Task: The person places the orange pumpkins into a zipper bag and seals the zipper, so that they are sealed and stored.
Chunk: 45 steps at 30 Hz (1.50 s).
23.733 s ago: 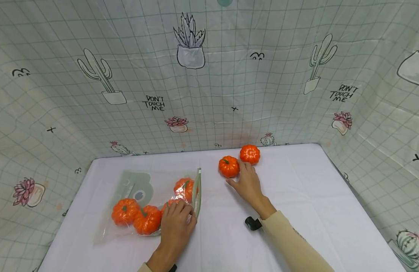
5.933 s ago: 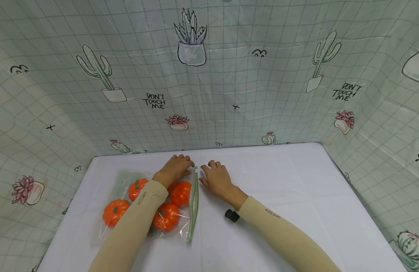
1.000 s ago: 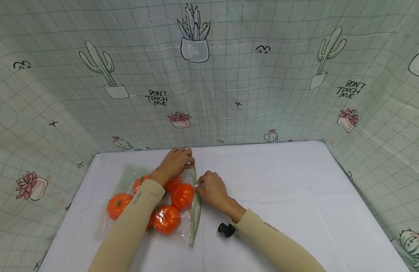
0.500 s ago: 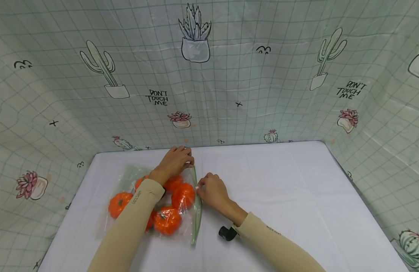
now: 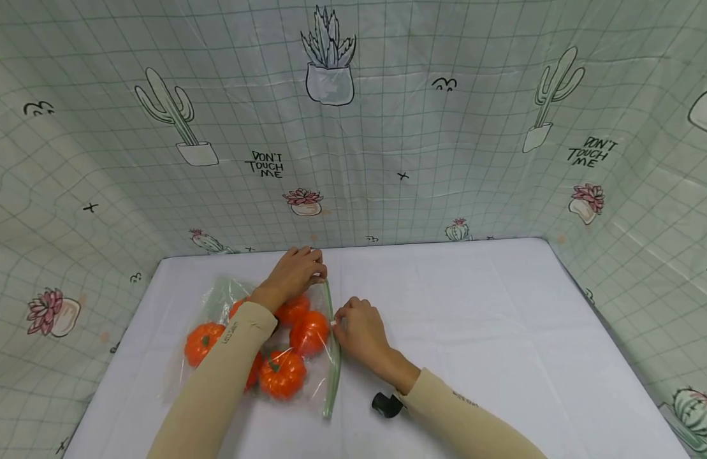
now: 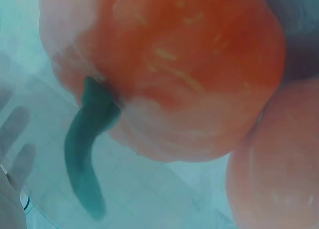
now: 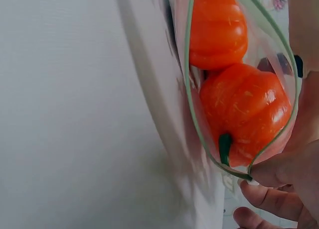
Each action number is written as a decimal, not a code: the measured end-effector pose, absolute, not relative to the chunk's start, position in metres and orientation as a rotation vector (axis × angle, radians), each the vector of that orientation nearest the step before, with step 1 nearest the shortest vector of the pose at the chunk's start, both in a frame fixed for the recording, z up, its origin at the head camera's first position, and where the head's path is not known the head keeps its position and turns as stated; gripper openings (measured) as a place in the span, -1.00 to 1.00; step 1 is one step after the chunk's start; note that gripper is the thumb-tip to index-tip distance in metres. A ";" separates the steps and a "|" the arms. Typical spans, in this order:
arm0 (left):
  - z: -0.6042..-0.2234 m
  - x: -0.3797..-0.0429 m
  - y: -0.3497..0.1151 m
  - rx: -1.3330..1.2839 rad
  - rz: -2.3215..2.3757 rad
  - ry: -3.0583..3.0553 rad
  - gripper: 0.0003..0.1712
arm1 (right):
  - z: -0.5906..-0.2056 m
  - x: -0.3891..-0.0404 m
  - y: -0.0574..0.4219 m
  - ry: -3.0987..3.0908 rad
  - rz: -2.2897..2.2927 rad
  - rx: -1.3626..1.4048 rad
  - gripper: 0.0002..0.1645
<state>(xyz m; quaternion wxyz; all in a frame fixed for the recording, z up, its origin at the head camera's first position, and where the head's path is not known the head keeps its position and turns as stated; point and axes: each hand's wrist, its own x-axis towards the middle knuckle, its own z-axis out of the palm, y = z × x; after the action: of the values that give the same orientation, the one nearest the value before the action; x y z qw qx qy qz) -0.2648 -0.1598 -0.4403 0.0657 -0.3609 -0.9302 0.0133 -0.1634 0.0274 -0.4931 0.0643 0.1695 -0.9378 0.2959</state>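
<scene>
A clear zip bag [image 5: 333,376] with a green zip edge lies on the table, holding several shiny orange toy pumpkins [image 5: 282,375] with green stems. My left hand [image 5: 292,273] pinches the zip edge's far corner; its forearm crosses over the bag and hides part of it. With thumb and forefinger, my right hand [image 5: 360,328] pinches the small white slider [image 7: 253,181] on the zip, a little nearer than that corner. In the right wrist view the bag's mouth gapes on the near side of the slider. A pumpkin [image 6: 169,79] fills much of the left wrist view.
A white cloth covers the table [image 5: 473,319]. Behind it and at both sides hangs a grid-patterned curtain [image 5: 376,127] with printed cacti. A black wrist camera [image 5: 386,405] sits under the right wrist.
Over the last second my right hand has slid a little nearer along the zip with the slider; my left hand stays at the corner. Two pumpkins seen loose on the table much earlier are gone from there.
</scene>
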 end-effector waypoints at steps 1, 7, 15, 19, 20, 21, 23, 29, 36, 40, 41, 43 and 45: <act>-0.441 -0.265 -0.160 -1.089 0.040 -2.806 -0.94 | -0.493 -0.162 0.027 -2.829 0.894 0.512 -0.90; -0.442 -0.265 -0.161 -1.083 0.023 -2.811 -0.94 | -0.496 -0.154 0.028 -2.807 0.895 0.505 -0.90; -0.438 -0.264 -0.161 -1.054 0.017 -2.841 -0.94 | -0.499 -0.141 0.028 -2.754 0.890 0.534 -0.94; -0.437 -0.265 -0.162 -1.036 0.028 -2.858 -0.93 | -0.500 -0.134 0.029 -2.718 0.875 0.564 -0.95; -0.437 -0.265 -0.162 -1.034 0.034 -2.859 -0.93 | -0.500 -0.132 0.030 -2.713 0.874 0.569 -0.95; -0.438 -0.266 -0.162 -1.034 0.039 -2.860 -0.93 | -0.501 -0.131 0.030 -2.706 0.869 0.573 -0.96; -0.438 -0.266 -0.162 -1.033 0.047 -2.859 -0.93 | -0.501 -0.128 0.031 -2.696 0.855 0.578 -0.96; -0.437 -0.266 -0.162 -1.016 0.048 -2.868 -0.93 | -0.504 -0.119 0.034 -2.691 0.835 0.591 -0.93; -0.434 -0.264 -0.164 -1.006 0.021 -2.874 -0.94 | -0.507 -0.108 0.038 -2.701 0.827 0.623 -0.88; -0.435 -0.266 -0.165 -0.996 0.006 -2.876 -0.95 | -0.507 -0.102 0.040 -2.722 0.837 0.641 -0.86; -0.436 -0.266 -0.166 -0.992 0.004 -2.872 -0.95 | -0.507 -0.100 0.041 -2.729 0.840 0.643 -0.86; -0.436 -0.267 -0.167 -0.988 -0.005 -2.863 -0.95 | -0.507 -0.098 0.042 -2.741 0.846 0.646 -0.87; -0.437 -0.267 -0.168 -0.980 -0.018 -2.857 -0.95 | -0.508 -0.095 0.044 -2.751 0.848 0.649 -0.87</act>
<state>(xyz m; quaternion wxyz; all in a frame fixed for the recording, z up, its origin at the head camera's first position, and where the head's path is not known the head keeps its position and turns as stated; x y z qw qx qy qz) -0.2670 -0.1678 -0.4365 0.0605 -0.3238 -0.9442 -0.0059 -0.0951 0.0435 -0.5076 0.0953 0.2190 -0.9280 0.2860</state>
